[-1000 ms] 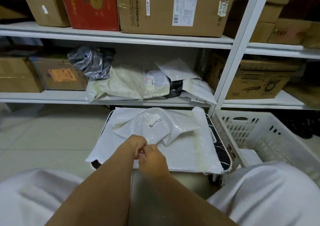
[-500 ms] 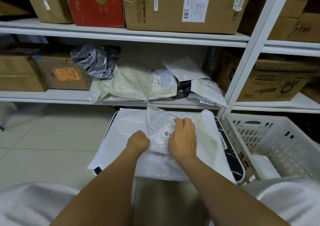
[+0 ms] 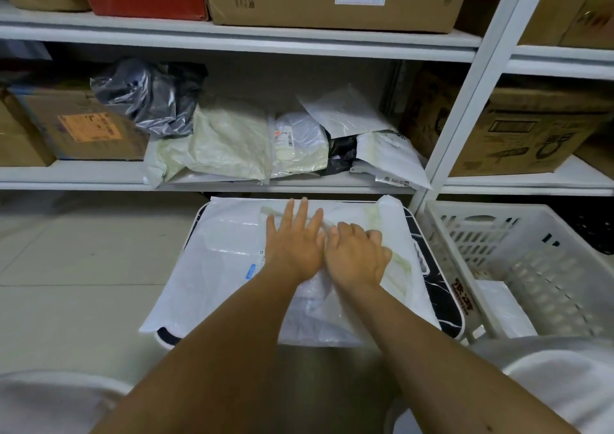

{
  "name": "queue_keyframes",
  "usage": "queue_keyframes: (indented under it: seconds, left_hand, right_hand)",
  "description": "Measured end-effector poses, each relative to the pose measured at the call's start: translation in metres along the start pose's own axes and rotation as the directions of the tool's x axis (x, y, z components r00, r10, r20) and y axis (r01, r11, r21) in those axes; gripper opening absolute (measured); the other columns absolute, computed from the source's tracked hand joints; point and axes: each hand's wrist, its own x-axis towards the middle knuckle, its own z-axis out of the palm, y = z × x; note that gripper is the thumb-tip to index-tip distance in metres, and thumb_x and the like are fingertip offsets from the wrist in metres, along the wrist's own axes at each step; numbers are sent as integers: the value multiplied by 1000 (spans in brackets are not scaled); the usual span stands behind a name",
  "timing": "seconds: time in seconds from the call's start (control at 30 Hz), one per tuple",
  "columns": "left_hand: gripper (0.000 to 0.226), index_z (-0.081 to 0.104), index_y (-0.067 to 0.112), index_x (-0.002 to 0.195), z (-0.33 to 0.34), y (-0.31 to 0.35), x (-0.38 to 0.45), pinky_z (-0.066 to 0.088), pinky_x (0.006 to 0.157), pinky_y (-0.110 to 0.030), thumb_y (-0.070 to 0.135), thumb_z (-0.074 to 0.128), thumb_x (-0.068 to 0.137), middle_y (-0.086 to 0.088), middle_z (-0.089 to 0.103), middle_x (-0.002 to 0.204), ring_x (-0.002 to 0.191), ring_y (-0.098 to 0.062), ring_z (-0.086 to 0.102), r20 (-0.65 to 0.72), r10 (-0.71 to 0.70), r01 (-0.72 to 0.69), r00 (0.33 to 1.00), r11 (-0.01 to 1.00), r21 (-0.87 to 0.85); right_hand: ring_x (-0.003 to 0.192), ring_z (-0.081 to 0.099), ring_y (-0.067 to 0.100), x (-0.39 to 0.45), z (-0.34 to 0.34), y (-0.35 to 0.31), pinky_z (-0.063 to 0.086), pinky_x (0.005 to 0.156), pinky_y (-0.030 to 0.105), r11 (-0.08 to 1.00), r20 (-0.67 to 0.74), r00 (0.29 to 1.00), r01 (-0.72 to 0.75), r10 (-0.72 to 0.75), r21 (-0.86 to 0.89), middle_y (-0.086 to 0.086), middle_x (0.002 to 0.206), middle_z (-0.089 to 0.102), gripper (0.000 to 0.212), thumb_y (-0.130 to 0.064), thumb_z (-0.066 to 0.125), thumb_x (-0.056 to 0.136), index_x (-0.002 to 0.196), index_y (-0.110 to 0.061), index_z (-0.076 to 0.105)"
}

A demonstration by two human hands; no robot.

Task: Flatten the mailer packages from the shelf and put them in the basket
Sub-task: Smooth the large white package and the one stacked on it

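The shelf [image 3: 232,181] runs across the room, and below its lower board stands a small dark-edged desk [image 3: 445,304] covered by a white mailer [image 3: 229,251]. More crumpled mailers [image 3: 232,141] wait on the shelf above it. To the desk's right sits the white basket [image 3: 518,234]. Both hands press down on the mailer: the left hand [image 3: 292,244] with fingers spread flat, the right hand [image 3: 357,254] just beside it, fingers bent over a fold. This looks like the flattening step. Next, I'd guess, comes smoothing outward, then lifting it into the basket.
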Motion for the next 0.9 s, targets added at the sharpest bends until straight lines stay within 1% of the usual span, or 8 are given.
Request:
queue_keyframes:
  seconds: [0.1,0.2,0.33,0.47,0.7,0.77,0.83,0.9]
  left_hand:
    - [57,-14,28,151,21,4,-1,0,118,-52,45,9,102,0,-17,160,147,-22,-16,57,-7,5,998,999,33]
    - [62,-13,23,152,39,-3,-15,3,117,-56,47,15,101,-4,-17,160,147,-28,-15,82,-3,-9,997,990,141]
    - [63,-11,26,152,62,-24,-36,2,115,-60,52,13,100,-5,-17,160,146,-31,-17,187,10,-63,982,958,281]
    - [64,-14,28,151,70,-27,-39,-1,113,-63,55,9,98,-5,-19,159,146,-34,-17,241,-2,-80,971,941,330]
    - [63,-17,34,149,83,-30,-38,5,110,-67,58,8,97,0,-23,158,145,-36,-18,375,-46,-64,926,959,275]
    - [62,-18,35,149,85,-31,-37,5,110,-67,59,8,97,2,-25,158,145,-35,-19,409,-49,-58,911,968,244]
    - [64,-19,37,148,88,-35,-36,4,111,-66,61,9,96,3,-26,157,144,-34,-20,429,-44,-57,902,974,220]
    - [65,-19,38,148,91,-40,-36,4,112,-65,63,10,95,3,-26,157,145,-34,-20,424,-19,-78,905,975,209]
  right_hand:
    - [148,11,21,-2,11,7,11,116,52,997,126,990,64,-68,33,-6,159,23,51,-46,15,102,151,-34,25]
    - [150,5,25,-12,36,26,6,117,57,976,212,960,203,-182,-83,-2,163,9,60,-56,8,98,154,-34,10]
    - [147,18,33,-33,75,46,11,113,63,895,283,923,341,-260,-289,7,160,21,64,-61,30,95,151,-30,29]
    - [142,32,35,-37,86,49,19,110,65,896,305,924,325,-232,-303,10,154,36,71,-60,10,90,143,-28,45]
    - [134,45,35,-41,101,59,34,101,66,910,332,911,333,-244,-247,10,146,48,66,-53,12,96,136,-24,57]
    - [142,33,33,-41,103,62,27,107,66,903,347,906,342,-243,-259,8,154,36,71,-56,3,95,144,-27,45]
    - [149,3,30,-39,103,65,7,114,63,884,380,881,391,-280,-255,5,163,5,86,-60,-24,84,154,-31,15]
    - [148,-16,27,-38,99,64,-6,115,59,882,422,861,406,-282,-238,1,161,-17,91,-61,-36,72,154,-32,-8]
